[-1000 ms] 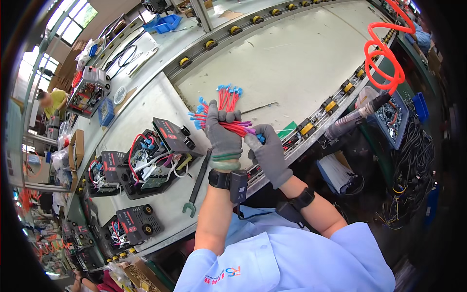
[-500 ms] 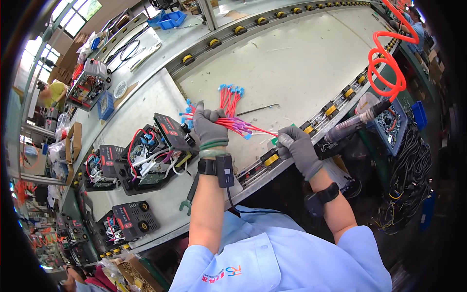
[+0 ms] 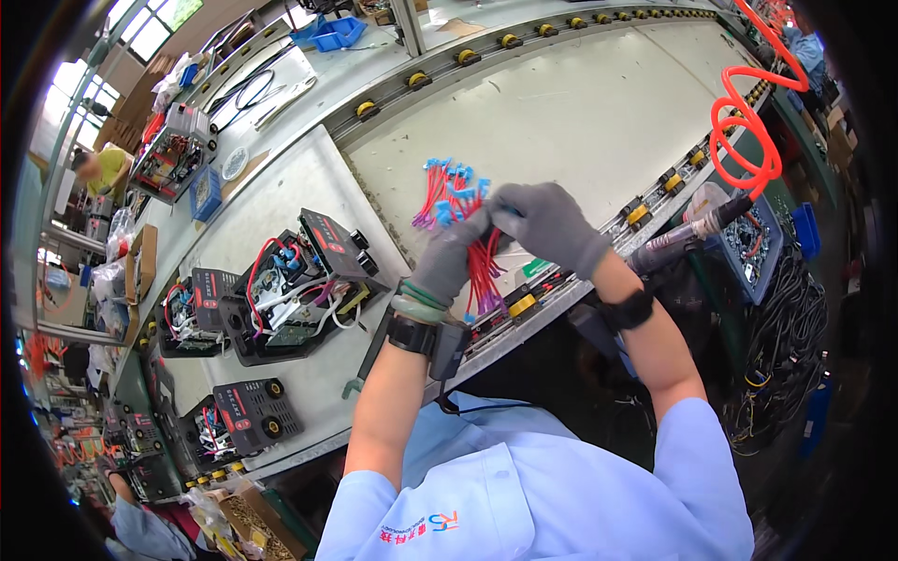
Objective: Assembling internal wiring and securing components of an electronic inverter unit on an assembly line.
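My left hand (image 3: 447, 262), in a grey glove, is closed round a bundle of red wires (image 3: 484, 280). Blue connectors stick out above the fist, and the purple-sleeved lower ends hang over the roller edge. Also gloved, my right hand (image 3: 550, 224) is closed against the bundle beside the blue ends; whatever its fingertips pinch is hidden. On the bench just beyond my left hand lies a second bundle of red wires (image 3: 433, 194) with blue connectors, partly covered by the held one.
Open black machine units (image 3: 304, 290) with exposed wiring stand at left. Yellow rollers (image 3: 522, 306) line the bench's near edge. At right are a power screwdriver (image 3: 669, 245) on a coiled red hose (image 3: 748, 131), a tray of screws (image 3: 756, 248) and black cables (image 3: 795, 327).
My right hand has moved up and left from the drawn-out wire end to the blue connectors. My left hand has moved right and turned; the held wires now hang downward.
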Demonstrator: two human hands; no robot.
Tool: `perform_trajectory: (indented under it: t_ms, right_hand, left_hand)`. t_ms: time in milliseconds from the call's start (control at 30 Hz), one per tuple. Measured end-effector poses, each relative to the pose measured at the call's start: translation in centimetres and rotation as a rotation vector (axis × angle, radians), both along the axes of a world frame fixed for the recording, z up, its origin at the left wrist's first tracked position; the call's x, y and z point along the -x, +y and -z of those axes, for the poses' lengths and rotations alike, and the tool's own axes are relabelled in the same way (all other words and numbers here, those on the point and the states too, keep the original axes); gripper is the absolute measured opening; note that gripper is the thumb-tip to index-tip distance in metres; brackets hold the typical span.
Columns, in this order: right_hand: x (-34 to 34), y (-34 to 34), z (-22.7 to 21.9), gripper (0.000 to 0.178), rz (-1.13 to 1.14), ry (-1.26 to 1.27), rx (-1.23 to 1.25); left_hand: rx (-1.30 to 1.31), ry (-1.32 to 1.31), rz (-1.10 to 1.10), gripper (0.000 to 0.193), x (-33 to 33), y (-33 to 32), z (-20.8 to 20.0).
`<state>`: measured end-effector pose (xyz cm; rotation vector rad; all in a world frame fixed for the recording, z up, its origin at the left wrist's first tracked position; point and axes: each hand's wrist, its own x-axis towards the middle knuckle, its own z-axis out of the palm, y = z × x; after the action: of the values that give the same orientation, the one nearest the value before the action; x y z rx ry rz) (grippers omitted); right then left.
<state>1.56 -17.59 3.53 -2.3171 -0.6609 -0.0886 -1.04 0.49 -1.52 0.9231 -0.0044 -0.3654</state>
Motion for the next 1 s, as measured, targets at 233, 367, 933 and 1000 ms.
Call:
perform_trajectory:
  t_ms: [233, 367, 933, 1000]
  right_hand:
    - [2.7, 1.5, 3.3, 0.049, 0.310, 0.526, -0.748]
    - [6.6, 1.5, 4.4, 0.054, 0.092, 1.076, -0.518]
    - [4.9, -4.9, -0.3, 0.012, 0.137, 0.347, -0.315]
    - [3.5, -4.0, -1.0, 0.011, 0.144, 0.473, -0.309]
  left_hand:
    - [0.242, 0.157, -0.334, 0.026, -0.6, 2.2, 1.3]
    - [0.500, 0.194, -0.670, 0.027, -1.9, 2.7, 1.5]
    - [0.032, 0.007, -0.084, 0.036, 0.7, 1.1, -1.3]
    - [-0.089, -0.028, -0.042, 0.027, 2.3, -0.7, -1.8]
